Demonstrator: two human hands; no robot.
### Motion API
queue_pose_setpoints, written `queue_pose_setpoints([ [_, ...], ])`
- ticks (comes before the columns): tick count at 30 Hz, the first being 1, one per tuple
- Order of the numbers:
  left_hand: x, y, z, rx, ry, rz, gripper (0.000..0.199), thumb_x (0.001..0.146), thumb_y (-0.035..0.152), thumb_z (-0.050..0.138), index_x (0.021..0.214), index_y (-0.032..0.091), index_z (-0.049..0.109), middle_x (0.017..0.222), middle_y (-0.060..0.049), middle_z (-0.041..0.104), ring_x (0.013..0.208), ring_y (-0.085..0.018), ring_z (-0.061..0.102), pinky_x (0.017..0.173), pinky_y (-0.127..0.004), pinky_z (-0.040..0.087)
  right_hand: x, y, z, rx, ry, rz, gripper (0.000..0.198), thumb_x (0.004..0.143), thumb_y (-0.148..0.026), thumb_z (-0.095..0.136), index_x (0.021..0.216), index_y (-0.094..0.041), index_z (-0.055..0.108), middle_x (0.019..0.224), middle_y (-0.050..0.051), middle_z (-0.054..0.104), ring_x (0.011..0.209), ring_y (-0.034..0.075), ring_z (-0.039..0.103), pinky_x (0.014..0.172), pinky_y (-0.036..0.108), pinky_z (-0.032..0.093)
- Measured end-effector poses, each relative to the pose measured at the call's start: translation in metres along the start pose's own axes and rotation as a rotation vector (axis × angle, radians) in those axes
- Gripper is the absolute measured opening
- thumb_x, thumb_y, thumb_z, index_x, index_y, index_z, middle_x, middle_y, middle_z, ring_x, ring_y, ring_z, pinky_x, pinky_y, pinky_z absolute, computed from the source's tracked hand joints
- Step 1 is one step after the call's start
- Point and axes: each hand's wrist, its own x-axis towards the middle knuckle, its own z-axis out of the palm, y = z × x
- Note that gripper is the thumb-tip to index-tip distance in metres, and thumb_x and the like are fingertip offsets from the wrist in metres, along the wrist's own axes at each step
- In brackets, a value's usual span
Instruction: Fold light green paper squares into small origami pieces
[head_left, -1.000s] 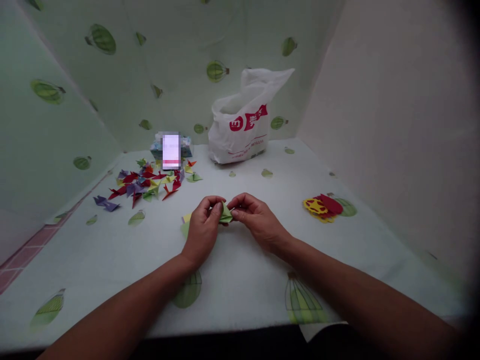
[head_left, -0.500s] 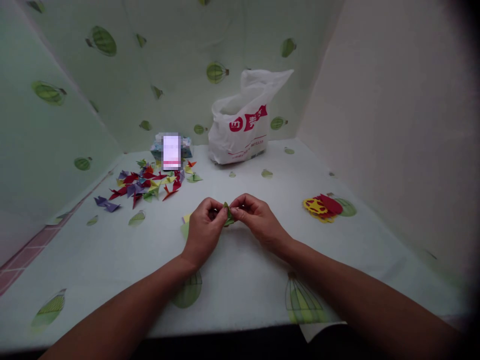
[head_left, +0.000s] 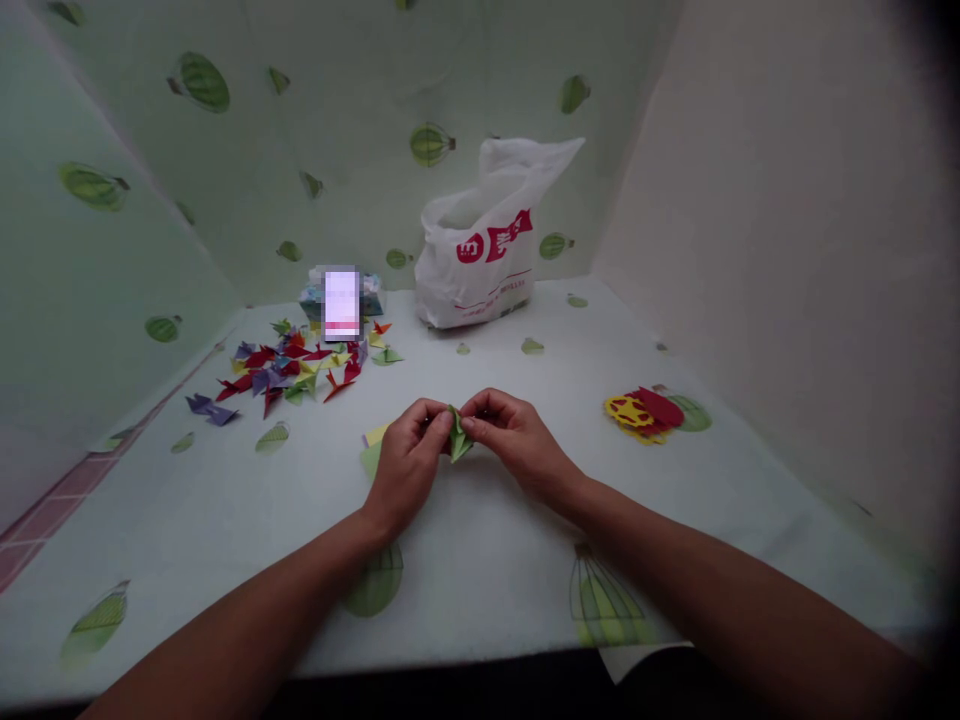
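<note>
Between my two hands is a small piece of folded green paper [head_left: 460, 443], its pointed end hanging down toward me. My left hand [head_left: 412, 445] pinches its left side between thumb and fingers. From the right, my right hand [head_left: 510, 430] grips the upper edge with thumb and forefinger. Partly hidden under my left hand lie loose paper sheets [head_left: 370, 458], pale green and yellow. Farther off to the left is a heap of folded paper cranes [head_left: 289, 365] in red, purple, yellow, green and orange.
A white plastic bag [head_left: 476, 265] with red print stands by the back wall. Left of it, a blurred lit screen [head_left: 342, 300] leans against a tissue box [head_left: 373, 297]. Red and yellow paper cut-outs [head_left: 645, 413] lie on the right. The patterned tablecloth [head_left: 480, 560] reaches the front edge.
The folded green paper has tilted and opened slightly, so more of its pointed lower part shows below my fingers. My left thumb has shifted a little.
</note>
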Motion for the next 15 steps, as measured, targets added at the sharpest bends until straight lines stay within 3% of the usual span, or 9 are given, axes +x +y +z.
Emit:
queue_pose_setpoints([
  [5, 0.0019, -0.0045, 0.0008, -0.246, -0.054, -0.079, 0.025, 0.092, 0.041, 0.055, 0.086, 0.017, 0.062, 0.082, -0.002, 0.062, 0.072, -0.013, 0.058, 0.07, -0.026, 0.049, 0.0012, 0.0012, -0.001, 0.115, 0.007, 0.028, 0.018, 0.076, -0.032, 0.074, 0.077, -0.019, 0.061, 0.074, -0.002, 0.058, 0.07, 0.012, 0.052, 0.07, 0.029, 0.044],
  [15, 0.004, -0.0069, -0.001, -0.164, -0.04, -0.073, 0.025, 0.088, 0.041, 0.062, 0.088, 0.017, 0.065, 0.076, -0.001, 0.06, 0.068, -0.012, 0.054, 0.066, -0.025, 0.047, 0.0006, 0.0033, -0.0001, 0.147, -0.01, 0.052, 0.017, 0.077, -0.031, 0.073, 0.077, -0.019, 0.061, 0.073, -0.002, 0.058, 0.07, 0.012, 0.053, 0.071, 0.03, 0.043],
])
